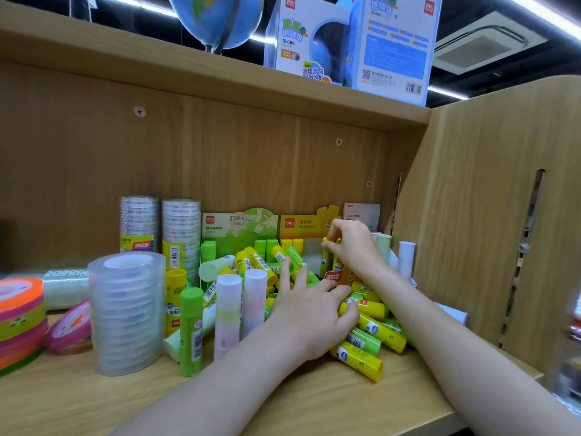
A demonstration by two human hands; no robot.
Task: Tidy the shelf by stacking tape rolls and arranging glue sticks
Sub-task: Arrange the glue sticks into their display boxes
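At the far left of the wooden shelf [314,413] sat a stack of coloured tape rolls [19,322] in orange, pink and green, with one pink roll [70,328] leaning against it. Behind them a clear sleeve of tape [64,287] lay on its side. Next came a tall wrapped stack of clear tape rolls [127,313] standing near the front edge, and behind it two more wrapped stacks [160,231] upright against the back panel.

To their right stood a green display box [239,225], holding several green glue sticks upright along its back. In front of it lay a jumbled heap of yellow and green glue sticks [257,262], with a green stick [191,332] and two pale pastel sticks [240,306] standing upright at the front.

The left hand [311,313] lay palm down on the heap, its fingers spread and curled loosely over a yellow glue stick [364,308]; more sticks [361,350] spilled out beneath it toward the shelf edge.

Behind stood a yellow display box [301,226], with a few yellow sticks upright inside. The right hand [353,247] reached into it, thumb and fingertips pinching the top of an upright yellow stick [325,259].

Farthest right, a white box [361,214] held pale green and white sticks [396,250] upright.
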